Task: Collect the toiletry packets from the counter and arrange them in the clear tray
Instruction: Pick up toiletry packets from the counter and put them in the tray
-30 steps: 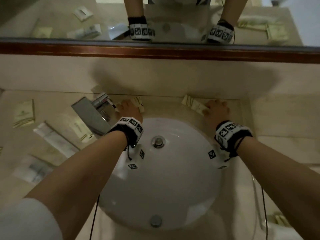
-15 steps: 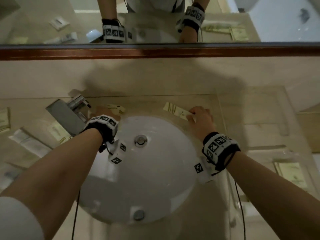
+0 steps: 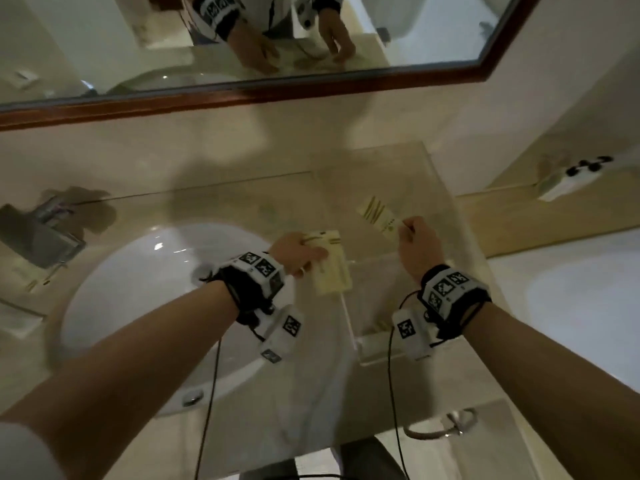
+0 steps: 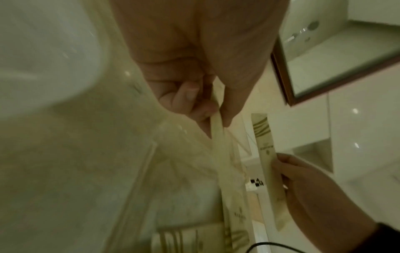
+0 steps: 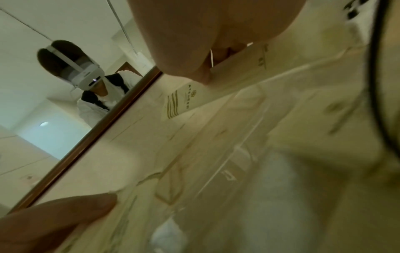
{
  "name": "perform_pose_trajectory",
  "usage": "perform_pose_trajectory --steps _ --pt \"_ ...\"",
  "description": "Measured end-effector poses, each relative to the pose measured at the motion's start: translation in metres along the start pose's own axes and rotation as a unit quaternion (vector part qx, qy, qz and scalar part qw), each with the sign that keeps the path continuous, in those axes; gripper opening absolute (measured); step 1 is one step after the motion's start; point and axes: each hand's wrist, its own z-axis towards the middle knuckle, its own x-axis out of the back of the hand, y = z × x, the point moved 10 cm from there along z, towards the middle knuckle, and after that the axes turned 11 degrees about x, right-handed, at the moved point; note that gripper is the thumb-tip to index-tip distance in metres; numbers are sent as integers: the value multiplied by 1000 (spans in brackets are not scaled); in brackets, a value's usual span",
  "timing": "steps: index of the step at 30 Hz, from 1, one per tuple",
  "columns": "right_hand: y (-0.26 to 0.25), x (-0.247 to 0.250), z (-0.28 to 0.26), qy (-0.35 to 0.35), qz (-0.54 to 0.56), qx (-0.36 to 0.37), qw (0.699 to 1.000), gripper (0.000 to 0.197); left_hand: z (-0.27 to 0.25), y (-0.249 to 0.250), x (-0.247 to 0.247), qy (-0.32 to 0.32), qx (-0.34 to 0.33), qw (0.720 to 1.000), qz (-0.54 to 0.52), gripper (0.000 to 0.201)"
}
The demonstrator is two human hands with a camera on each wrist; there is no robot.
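At the bathroom counter (image 3: 242, 202), my left hand (image 3: 294, 252) pinches a flat cream packet (image 3: 330, 268) between thumb and curled fingers, holding it in the middle of the head view, just over the near left edge of the clear tray (image 3: 349, 317). From the left wrist camera the packet shows edge-on, a thin strip clamped under my thumb (image 4: 236, 95).

My right hand (image 3: 417, 240), right of centre, is closed on one end of a long narrow packet (image 3: 379, 214), fingers curled round it; its striped free end points toward the upper left of the frame, above the tray's open middle. The two hands are apart, with a clear gap of tray between them.

The tray sits on the counter right of the white sink (image 3: 166, 306). Its near wall is hard to trace, as the plastic is see-through and the picture is blurred. A few cream packets lie flat inside it near the lower edge, below my right wrist, partly hidden by the wrist band.

At far left, the metal tap (image 3: 38, 233) stands beside the sink, with another small packet (image 3: 38, 282) lying on the counter just below it. The mirror's wooden frame (image 3: 242, 95) runs across the top of the head view. A white holder with dark-capped bottles (image 3: 568, 178) sits at the upper right, well apart from the tray.
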Motion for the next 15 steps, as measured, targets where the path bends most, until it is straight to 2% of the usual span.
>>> perform_pose_trajectory --steps 4,7,10,13,15 --pt "63 54 -15 5 -26 -16 1000 21 9 27 -86 -29 0 999 36 21" --pt "90 65 -21 -49 -43 21 998 20 15 35 -127 -37 14 999 34 17" --pt "103 62 -31 -93 -42 61 993 20 20 41 -148 -21 15 999 35 25" --pt "110 51 -38 -118 -62 108 985 18 23 46 -153 25 28 999 12 13" --pt "111 39 -46 -155 -63 129 977 18 27 46 -154 45 42 997 -34 28"
